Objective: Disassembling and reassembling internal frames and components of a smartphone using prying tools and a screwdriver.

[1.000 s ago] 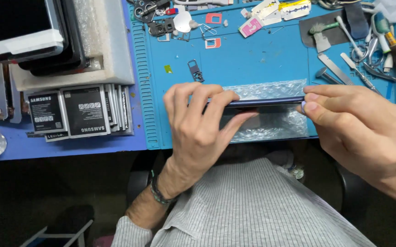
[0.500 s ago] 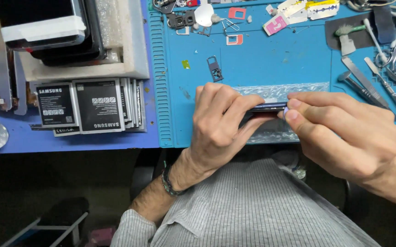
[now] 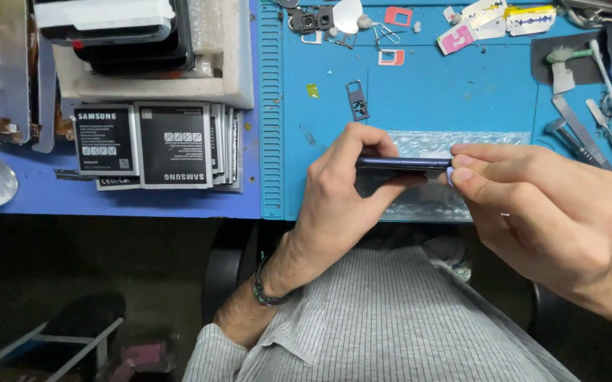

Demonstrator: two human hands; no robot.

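At the far left, a white foam tray (image 3: 235, 71) holds a pile of dark phones (image 3: 115, 35). Just below it, a fanned stack of flat grey batteries (image 3: 171, 145) lies on the blue bench.

To the right is a ribbed blue work mat (image 3: 419, 99). A small metal card tray (image 3: 356, 100) lies on it, just above the left hand (image 3: 341, 191). That hand is curled shut around a slim dark phone (image 3: 401, 163). It holds the phone edge-up and level, with the thumb on the near side and the fingers wrapped over the top and far side. The phone sits above a clear bubble-wrap sheet (image 3: 462, 139) near the front edge of the mat, between the two hands.

The right hand (image 3: 546, 205) meets the phone's right end. Its thumb and forefinger are pinched nearly closed and touch that end. I cannot tell whether a small pale pick sits between them. Further right, metal tweezers and hand tools (image 3: 589, 134) lie well apart from the hands.

The step in hand looks like fine work along the phone's end edge, with the left hand as clamp and the right fingertips doing the work. A further move there calls for a steady left grip and light, exact fingertip pressure, so the thin body neither twists nor slips.
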